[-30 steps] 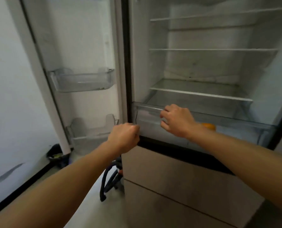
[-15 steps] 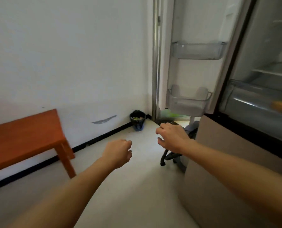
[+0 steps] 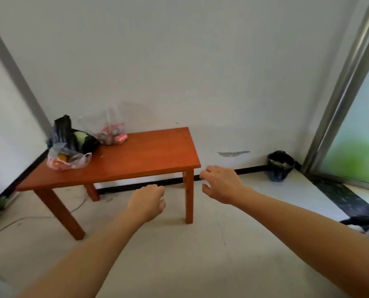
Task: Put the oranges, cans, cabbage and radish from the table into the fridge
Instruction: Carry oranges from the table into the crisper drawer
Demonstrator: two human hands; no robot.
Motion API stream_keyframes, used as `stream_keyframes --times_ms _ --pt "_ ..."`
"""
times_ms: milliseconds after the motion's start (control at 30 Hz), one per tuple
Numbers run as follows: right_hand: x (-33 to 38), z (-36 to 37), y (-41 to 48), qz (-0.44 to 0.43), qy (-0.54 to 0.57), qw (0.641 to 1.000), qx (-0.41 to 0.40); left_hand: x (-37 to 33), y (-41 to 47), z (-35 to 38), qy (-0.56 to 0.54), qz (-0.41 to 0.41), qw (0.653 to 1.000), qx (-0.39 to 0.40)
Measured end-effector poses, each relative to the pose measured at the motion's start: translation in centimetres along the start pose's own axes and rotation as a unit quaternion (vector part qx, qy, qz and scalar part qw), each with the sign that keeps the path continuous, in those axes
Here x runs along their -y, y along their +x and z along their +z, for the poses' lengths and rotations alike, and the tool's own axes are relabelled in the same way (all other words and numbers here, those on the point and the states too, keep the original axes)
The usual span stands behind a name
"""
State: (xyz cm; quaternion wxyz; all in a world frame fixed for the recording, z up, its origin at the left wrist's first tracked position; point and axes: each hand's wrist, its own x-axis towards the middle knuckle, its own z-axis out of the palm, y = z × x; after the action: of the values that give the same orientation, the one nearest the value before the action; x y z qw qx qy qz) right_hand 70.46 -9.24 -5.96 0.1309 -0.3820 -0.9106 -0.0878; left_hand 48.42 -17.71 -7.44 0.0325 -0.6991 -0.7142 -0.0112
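An orange-brown wooden table (image 3: 149, 155) stands against the white wall. At its far left end lie a clear bag with oranges (image 3: 66, 161), a black bag with a pale green cabbage (image 3: 80, 137) showing, and a clear bag of red cans (image 3: 112, 134). No radish shows. My left hand (image 3: 148, 202) hangs in a loose fist in front of the table's near edge, holding nothing. My right hand (image 3: 221, 182) floats just right of the table's corner, fingers curled and apart, empty. The fridge is out of view.
A small dark bin (image 3: 280, 165) sits in the corner by a metal-framed glass door (image 3: 351, 117). A dark hose or cable (image 3: 366, 222) lies on the floor at the right edge. A thin cord (image 3: 28, 219) runs across the tiles under the table's left side.
The view has swung left from the open fridge to the table. Both hands let go of the fridge drawer and now hang empty before the table.
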Motion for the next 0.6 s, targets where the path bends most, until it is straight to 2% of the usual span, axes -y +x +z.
stream_keyframes --times_ms 167,300,600 --pt "5.5 2.7 8.8 -0.066 0.012 0.998 0.008 9.2 0.1 1.2 -0.032 -0.078 0.996 0.010" --pt "8.5 5.8 15.9 -0.103 0.026 0.994 0.025 15.2 1.5 2.8 -0.043 -0.109 0.993 0.004" --pt "12.5 13.2 34.7 -0.152 0.051 0.986 0.055 29.0 10.7 4.4 -0.030 -0.180 0.983 0.023"
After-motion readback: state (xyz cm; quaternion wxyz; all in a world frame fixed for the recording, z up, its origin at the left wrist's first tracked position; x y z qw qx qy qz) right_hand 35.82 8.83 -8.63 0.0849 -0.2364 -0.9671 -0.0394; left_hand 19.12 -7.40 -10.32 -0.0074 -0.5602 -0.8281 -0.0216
